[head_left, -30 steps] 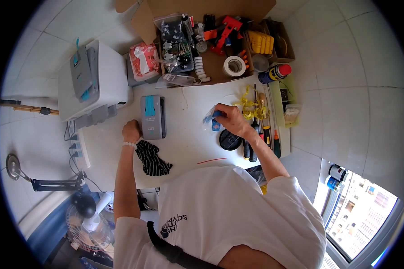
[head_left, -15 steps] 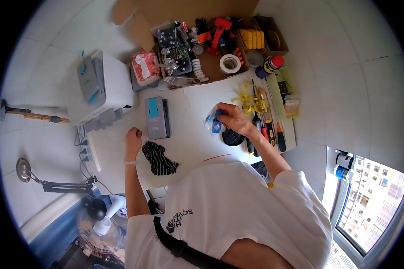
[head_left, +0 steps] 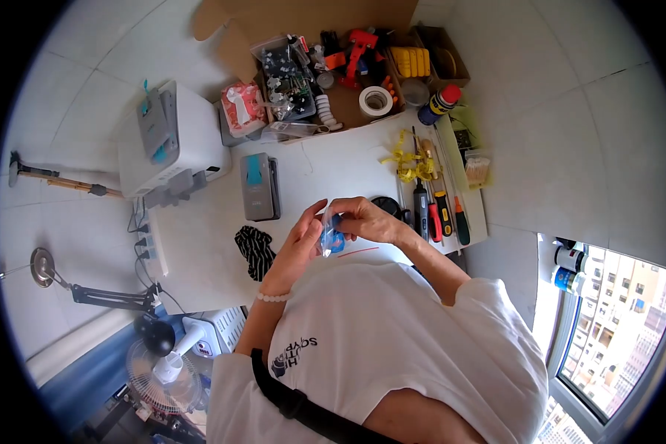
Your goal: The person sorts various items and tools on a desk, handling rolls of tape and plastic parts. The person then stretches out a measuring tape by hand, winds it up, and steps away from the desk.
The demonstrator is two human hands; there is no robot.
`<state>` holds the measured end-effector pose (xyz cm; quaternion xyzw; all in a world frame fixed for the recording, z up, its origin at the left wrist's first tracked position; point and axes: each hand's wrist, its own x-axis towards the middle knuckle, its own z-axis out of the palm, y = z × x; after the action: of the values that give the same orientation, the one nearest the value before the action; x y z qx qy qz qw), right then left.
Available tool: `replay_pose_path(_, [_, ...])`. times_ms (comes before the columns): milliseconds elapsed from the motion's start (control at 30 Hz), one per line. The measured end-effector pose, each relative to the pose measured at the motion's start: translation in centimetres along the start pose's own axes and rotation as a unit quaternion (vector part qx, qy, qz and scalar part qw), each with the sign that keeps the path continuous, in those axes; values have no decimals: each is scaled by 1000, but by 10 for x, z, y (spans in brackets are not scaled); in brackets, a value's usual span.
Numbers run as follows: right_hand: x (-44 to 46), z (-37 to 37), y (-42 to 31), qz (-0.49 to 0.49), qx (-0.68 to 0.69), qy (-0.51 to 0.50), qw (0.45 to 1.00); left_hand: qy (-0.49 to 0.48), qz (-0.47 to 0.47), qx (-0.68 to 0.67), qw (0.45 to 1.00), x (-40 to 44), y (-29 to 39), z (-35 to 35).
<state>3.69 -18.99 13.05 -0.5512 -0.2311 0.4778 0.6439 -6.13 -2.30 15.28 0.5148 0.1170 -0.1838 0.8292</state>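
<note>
Right in front of my chest, the clear plastic bag (head_left: 326, 231) sits between my two grips, a blue object (head_left: 338, 242) showing through it! My right grip (head_left: 368, 220) has the bag pinched, fingers curled; my left grip (head_left: 300, 244) meets it from the other side, fingers raised, though whether they clasp it I cannot tell (a white beaded bracelet (head_left: 274, 297) circles that wrist). Below, on the table (head_left: 200, 237), a black-and-white striped cloth (head_left: 254, 253) lies just beside my left grip, a grey case (head_left: 259, 186) farther out, a thin red strip (head_left: 360, 251) near the edge. A round black cap (head_left: 387, 204) peeks past my right grip, screwdrivers (head_left: 442, 213) lie to its right, and there's yellow measuring tape (head_left: 406, 175) at their far ends!
</note>
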Motion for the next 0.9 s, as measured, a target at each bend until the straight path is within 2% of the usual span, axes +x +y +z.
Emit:
replay_pose_path(67, [-5,2,-9,34,-15,2,999,-19,6,-22,1000,3,-7,7])
replay_pose_path(133, [-7,3,-6,43,-13,18,999,-5,-42,55,998,0,-3,19])
replay_pose_path(167, [-9,5,-4,53,-9,35,998,18,-59,45,997,0,-4,22])
replay_pose_path(267, [-13,8,4,58,65,10,996,10,-77,113,991,0,-19,16])
replay_pose_path(300, [-12,5,11,61,60,4,996,50,-73,129,988,1,-24,16])
replay_pose_path(333, [-14,2,13,62,58,3,996,50,-72,127,988,1,-30,17])
replay_pose_path(400, [-15,2,2,103,142,7,984,120,23,293,948,2,-40,17])
replay_pose_path(467, [-16,4,-4,133,130,11,982,128,51,343,929,6,-50,14])
replay_pose_path(500, [-15,6,1,95,18,27,995,135,78,393,906,8,-53,13])
replay_pose_path(533, [-14,7,3,55,-94,41,993,137,79,390,907,9,-54,13])
replay_pose_path(567, [-16,10,-16,89,-220,46,970,139,58,403,903,10,-48,17])
replay_pose_path(633, [-13,8,-6,77,-237,56,967,143,37,412,899,10,-43,20])
replay_pose_path(700, [-12,5,-4,65,-255,66,963,120,93,396,906,11,-40,17])
replay_pose_path(733, [-12,2,-6,56,-246,63,966,121,93,394,906,13,-41,14])
replay_pose_path(800, [-11,-4,-7,49,-237,56,969,24,210,363,908,16,-40,6])
replay_pose_path(833, [-10,-7,-8,36,-259,61,963,26,209,362,908,15,-39,4])
replay_pose_path(867, [-10,-10,-9,23,-280,66,958,43,90,239,966,12,-34,5])
replay_pose_path(900, [-10,-11,-10,21,-275,70,959,58,-33,109,992,10,-31,5])
